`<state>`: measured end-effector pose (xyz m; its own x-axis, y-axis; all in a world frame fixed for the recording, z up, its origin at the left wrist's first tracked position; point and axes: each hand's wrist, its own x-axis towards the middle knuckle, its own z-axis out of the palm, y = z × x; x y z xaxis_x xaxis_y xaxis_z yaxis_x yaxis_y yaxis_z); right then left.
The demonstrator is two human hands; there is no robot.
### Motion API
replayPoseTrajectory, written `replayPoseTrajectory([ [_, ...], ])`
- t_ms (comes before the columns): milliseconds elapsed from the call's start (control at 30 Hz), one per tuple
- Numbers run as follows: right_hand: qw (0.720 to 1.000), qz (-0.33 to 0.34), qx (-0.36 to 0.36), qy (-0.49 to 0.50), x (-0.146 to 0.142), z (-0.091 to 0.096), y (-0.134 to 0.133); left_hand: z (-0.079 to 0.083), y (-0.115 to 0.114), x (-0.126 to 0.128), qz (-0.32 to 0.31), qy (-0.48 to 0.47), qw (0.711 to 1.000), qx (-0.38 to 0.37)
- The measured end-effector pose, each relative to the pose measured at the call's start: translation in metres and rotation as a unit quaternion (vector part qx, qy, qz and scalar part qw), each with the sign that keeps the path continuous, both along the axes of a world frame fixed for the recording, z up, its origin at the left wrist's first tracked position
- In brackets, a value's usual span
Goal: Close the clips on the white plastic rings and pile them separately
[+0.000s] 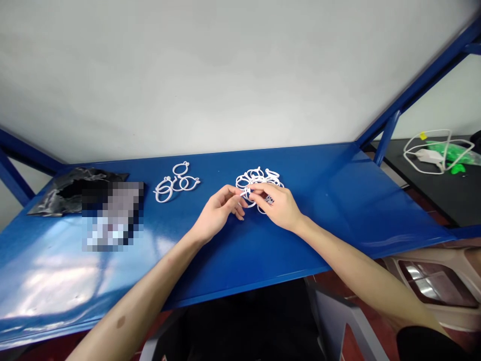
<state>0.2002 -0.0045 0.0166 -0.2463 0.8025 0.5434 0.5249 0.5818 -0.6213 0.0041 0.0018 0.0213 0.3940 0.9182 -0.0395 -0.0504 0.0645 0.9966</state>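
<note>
My left hand (221, 208) and my right hand (276, 203) meet over a pile of white plastic curtain rings (272, 175). Between the fingertips of both hands is a white curtain ring (246, 192), pinched near its small knobbed end; the fingers cover part of it. Loose rings lie right behind and under my right hand, some partly hidden by it. To the left, apart from the pile, a smaller group of similar rings (164, 190) rests on the blue table (240, 265).
On the left of the table lie a black plastic bag (82, 185) and a pixelated object (116, 215). Blue metal struts (389, 135) rise at both ends. A dark side table (421, 185) on the right holds a white cable (447, 150) and a green bag (458, 153).
</note>
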Motion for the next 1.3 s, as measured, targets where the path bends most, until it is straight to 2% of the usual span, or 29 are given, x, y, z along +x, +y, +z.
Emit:
replayPoseTrajectory([
  [233, 1.000, 0.007, -0.005, 0.009, 0.000, 0.002, 0.001, -0.004, 0.002, -0.003, 0.011, 0.104, 0.990, 0.089],
  [367, 1.000, 0.019, -0.023, 0.002, 0.000, 0.004, -0.001, -0.002, 0.001, -0.005, 0.009, 0.085, 0.993, 0.083],
  [500, 1.000, 0.021, -0.002, -0.013, 0.000, 0.003, -0.001, 0.004, -0.001, -0.004, 0.026, 0.070, 0.994, 0.077],
  [667, 1.000, 0.015, -0.023, 0.010, 0.000, 0.002, -0.002, 0.003, -0.002, -0.003, 0.054, 0.082, 0.992, 0.079],
  [800, 0.999, 0.011, 0.014, -0.030, 0.000, 0.000, -0.002, -0.001, -0.004, -0.003, 0.074, 0.130, 0.983, 0.106],
  [933, 0.993, 0.028, 0.084, -0.075, 0.001, 0.000, -0.005, -0.003, -0.008, 0.000, 0.089, 0.163, 0.973, 0.137],
  [1133, 0.979, 0.045, 0.142, -0.140, -0.001, 0.001, -0.011, -0.001, -0.011, -0.001, 0.085, 0.228, 0.937, 0.249],
  [1233, 0.982, 0.024, 0.152, -0.110, -0.003, 0.003, -0.008, 0.004, -0.007, -0.003, 0.066, 0.252, 0.918, 0.300],
  [1300, 0.988, 0.003, 0.130, -0.078, -0.002, 0.005, -0.002, 0.006, -0.001, -0.008, 0.076, 0.287, 0.895, 0.332],
])
